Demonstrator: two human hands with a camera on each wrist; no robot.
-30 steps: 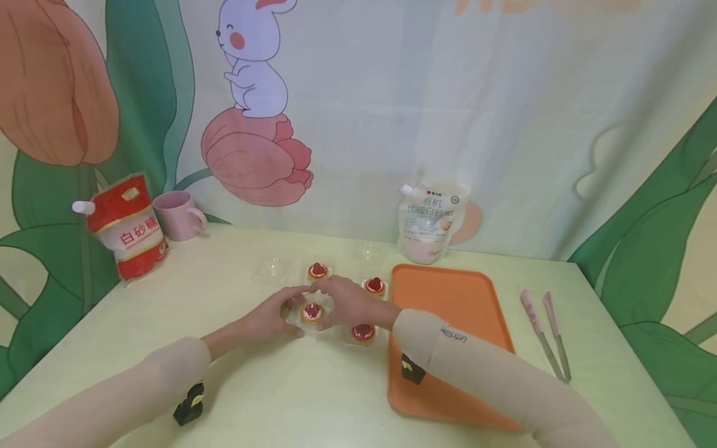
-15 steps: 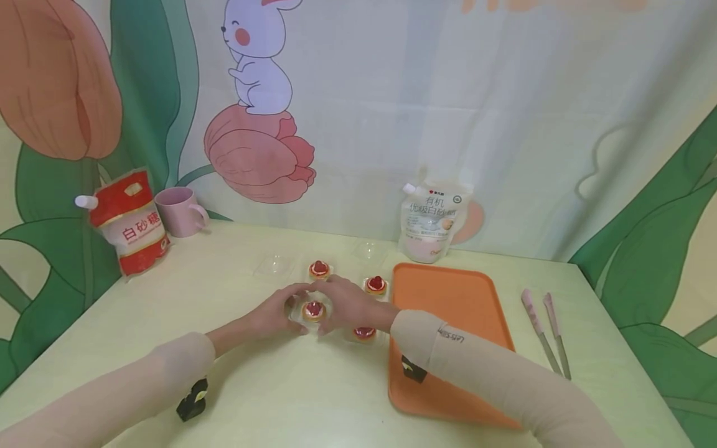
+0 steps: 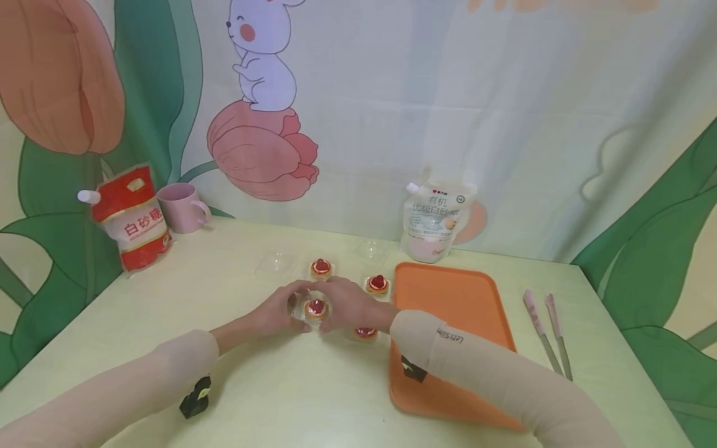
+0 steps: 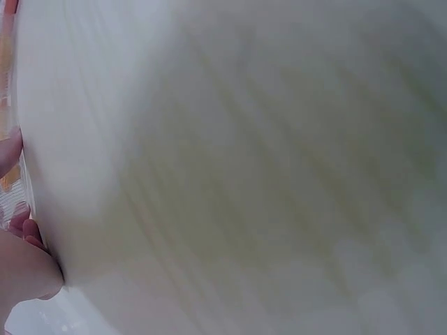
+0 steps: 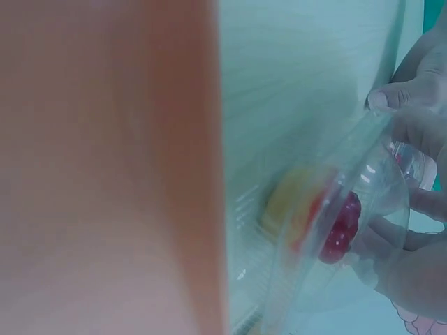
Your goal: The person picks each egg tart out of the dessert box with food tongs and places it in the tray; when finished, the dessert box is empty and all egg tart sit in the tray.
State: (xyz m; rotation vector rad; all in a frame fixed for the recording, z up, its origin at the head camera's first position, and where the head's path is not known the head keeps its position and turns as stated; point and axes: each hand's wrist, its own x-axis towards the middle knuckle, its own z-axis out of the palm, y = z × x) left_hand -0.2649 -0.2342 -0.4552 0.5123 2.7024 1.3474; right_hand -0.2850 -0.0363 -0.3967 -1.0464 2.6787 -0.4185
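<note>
Mid-table in the head view, my left hand (image 3: 278,309) and right hand (image 3: 348,305) curl round a small berry tart (image 3: 316,309), their near fingertips close together. Both grip the clear plastic lid (image 5: 383,199) over it; the right wrist view shows its dome above the red topping. Part of a hand (image 4: 28,269) appears at the left edge of the left wrist view. Behind the hands lies a second tart (image 3: 321,267), a third (image 3: 378,284) is to the right, and another, shiny on top (image 3: 366,333), is partly behind the right wrist.
Two clear domed lids (image 3: 277,262) lie farther back. An orange tray (image 3: 448,280) is under the right forearm, with two pink-handled knives (image 3: 534,311) beyond it. A white pouch (image 3: 434,224), a red sugar bag (image 3: 134,221) and a pink mug (image 3: 182,208) stand along the back.
The hands stay round the lidded tart, with the left fingers slightly nearer the right ones. The head view has shifted a little; the other things keep their places.
</note>
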